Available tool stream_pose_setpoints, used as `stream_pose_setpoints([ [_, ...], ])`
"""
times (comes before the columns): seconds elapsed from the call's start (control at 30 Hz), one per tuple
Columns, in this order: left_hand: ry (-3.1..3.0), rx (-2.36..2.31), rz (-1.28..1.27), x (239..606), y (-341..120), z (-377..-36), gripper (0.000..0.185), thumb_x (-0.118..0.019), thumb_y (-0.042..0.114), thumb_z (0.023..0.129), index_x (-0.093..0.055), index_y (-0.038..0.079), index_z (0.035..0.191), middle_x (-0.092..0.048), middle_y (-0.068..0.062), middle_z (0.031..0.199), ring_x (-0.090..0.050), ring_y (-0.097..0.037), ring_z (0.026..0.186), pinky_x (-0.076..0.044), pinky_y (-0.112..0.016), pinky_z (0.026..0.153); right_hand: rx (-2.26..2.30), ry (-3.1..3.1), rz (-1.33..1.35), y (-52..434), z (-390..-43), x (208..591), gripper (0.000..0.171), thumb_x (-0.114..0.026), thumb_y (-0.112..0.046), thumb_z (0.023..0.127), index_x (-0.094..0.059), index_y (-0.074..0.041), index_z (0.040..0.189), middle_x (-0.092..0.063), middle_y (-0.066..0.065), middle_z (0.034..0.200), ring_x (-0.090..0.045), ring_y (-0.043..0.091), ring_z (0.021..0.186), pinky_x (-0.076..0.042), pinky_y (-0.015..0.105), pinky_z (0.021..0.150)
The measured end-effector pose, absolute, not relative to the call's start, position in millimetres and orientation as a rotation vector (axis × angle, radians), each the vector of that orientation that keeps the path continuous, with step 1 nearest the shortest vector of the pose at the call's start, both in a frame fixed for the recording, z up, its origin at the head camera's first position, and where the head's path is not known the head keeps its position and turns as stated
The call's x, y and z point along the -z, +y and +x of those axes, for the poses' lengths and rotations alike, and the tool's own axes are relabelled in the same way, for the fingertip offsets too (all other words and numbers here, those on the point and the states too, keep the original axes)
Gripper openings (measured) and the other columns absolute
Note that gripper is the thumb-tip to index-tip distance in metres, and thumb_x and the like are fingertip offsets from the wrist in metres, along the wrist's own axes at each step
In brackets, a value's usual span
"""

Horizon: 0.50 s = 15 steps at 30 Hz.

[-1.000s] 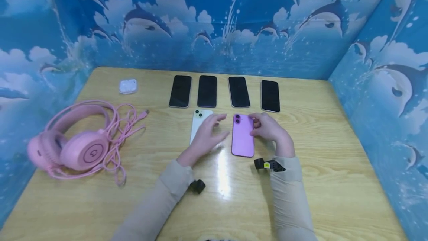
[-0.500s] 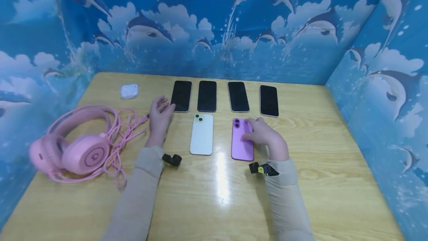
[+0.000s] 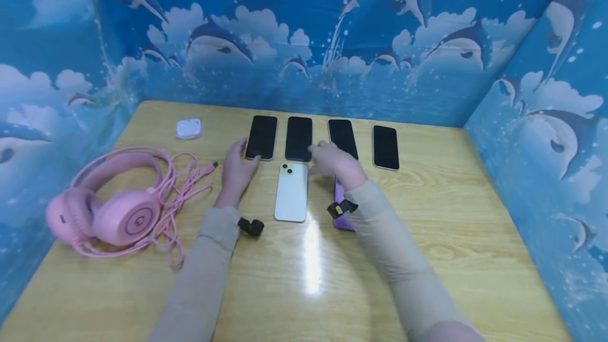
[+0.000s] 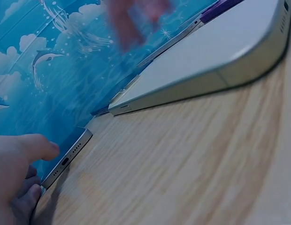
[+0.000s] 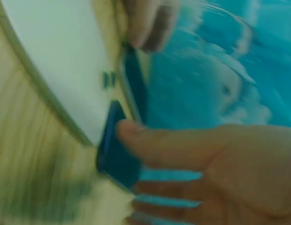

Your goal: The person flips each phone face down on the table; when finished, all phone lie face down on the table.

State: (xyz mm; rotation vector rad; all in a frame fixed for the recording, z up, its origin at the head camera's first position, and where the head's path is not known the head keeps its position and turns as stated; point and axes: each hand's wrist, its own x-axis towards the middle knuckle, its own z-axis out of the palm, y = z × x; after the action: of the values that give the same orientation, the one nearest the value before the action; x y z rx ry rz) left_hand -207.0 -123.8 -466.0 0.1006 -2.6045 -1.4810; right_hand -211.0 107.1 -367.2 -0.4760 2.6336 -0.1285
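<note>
My left hand (image 3: 237, 170) is at the lower left corner of the leftmost black phone (image 3: 262, 136), which lies face up. In the left wrist view its fingertips are by the phone's edge, and the thumb hovers close over the screen. My right hand (image 3: 334, 162), fingers loosely bent and holding nothing visible, is over the table by the second black phone (image 3: 298, 136) and the third black phone (image 3: 343, 135). It looks blurred in the right wrist view. Below sits a white phone (image 3: 291, 194), back up. My right wrist partly hides a purple phone (image 3: 343, 223).
Another black phone (image 3: 386, 146) lies to the right in the back row. Pink headphones (image 3: 125, 218) with a tangled cable (image 3: 178, 194) take up the left side. A small white case (image 3: 188, 128) is at the back left. Dolphin-printed cloth (image 3: 285, 83) borders the wooden table (image 3: 465, 215).
My left hand went from beside the white phone to the leftmost black phone. My right hand left the purple phone and moved left and away. The phones appear to stay in place.
</note>
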Motion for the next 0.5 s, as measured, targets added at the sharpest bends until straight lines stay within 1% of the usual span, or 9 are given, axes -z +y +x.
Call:
stream_pose_setpoints([
  [0.1,-2.611,1.441,0.070,467.4,-125.5,-207.1,0.062,-0.069,0.014,0.087,-0.041,0.000,0.141,-0.045,-0.020,0.138,-0.045,-0.033,0.124,-0.036,-0.042,0.107,0.150,2.685,-0.583,80.5,-239.3,373.3,0.072,-0.065,-0.029,0.091,-0.029,-0.005,0.149,-0.031,0.019,0.148,-0.030,0.037,0.134,-0.033,0.045,0.109],
  [0.2,-2.583,1.431,0.036,469.5,-126.5,-207.0,0.060,-0.070,0.011,0.085,-0.044,-0.001,0.138,-0.049,-0.021,0.134,-0.047,-0.034,0.122,-0.036,-0.043,0.107,0.070,2.779,-0.647,61.6,-264.7,383.4,0.071,-0.063,-0.032,0.093,-0.028,-0.007,0.149,-0.031,0.016,0.150,-0.028,0.035,0.136,-0.034,0.047,0.108],
  [0.3,-2.583,1.425,0.013,471.2,-126.5,-206.3,0.060,-0.070,0.011,0.085,-0.044,-0.001,0.138,-0.048,-0.021,0.135,-0.046,-0.034,0.123,-0.034,-0.043,0.108,-0.042,2.831,-0.624,51.9,-283.0,394.3,0.071,-0.060,-0.038,0.093,-0.028,-0.009,0.150,-0.031,0.013,0.151,-0.027,0.034,0.137,-0.034,0.050,0.107],
  [0.4,-2.615,1.411,0.000,472.0,-126.9,-206.1,0.061,-0.069,0.011,0.086,-0.042,-0.001,0.139,-0.046,-0.021,0.138,-0.043,-0.034,0.126,-0.032,-0.043,0.110,-0.021,2.831,-0.609,48.2,-294.2,403.8,0.081,-0.063,-0.041,0.091,-0.021,-0.009,0.152,-0.026,0.013,0.154,-0.023,0.034,0.139,-0.030,0.051,0.109],
  [0.5,-2.644,1.392,-0.022,470.6,-127.6,-206.6,0.061,-0.068,0.011,0.086,-0.041,-0.001,0.140,-0.043,-0.022,0.140,-0.040,-0.035,0.130,-0.030,-0.043,0.111,0.082,2.800,-0.642,46.6,-304.0,408.0,0.097,-0.070,-0.041,0.085,-0.009,-0.009,0.154,-0.017,0.013,0.157,-0.016,0.034,0.142,-0.025,0.050,0.112],
])
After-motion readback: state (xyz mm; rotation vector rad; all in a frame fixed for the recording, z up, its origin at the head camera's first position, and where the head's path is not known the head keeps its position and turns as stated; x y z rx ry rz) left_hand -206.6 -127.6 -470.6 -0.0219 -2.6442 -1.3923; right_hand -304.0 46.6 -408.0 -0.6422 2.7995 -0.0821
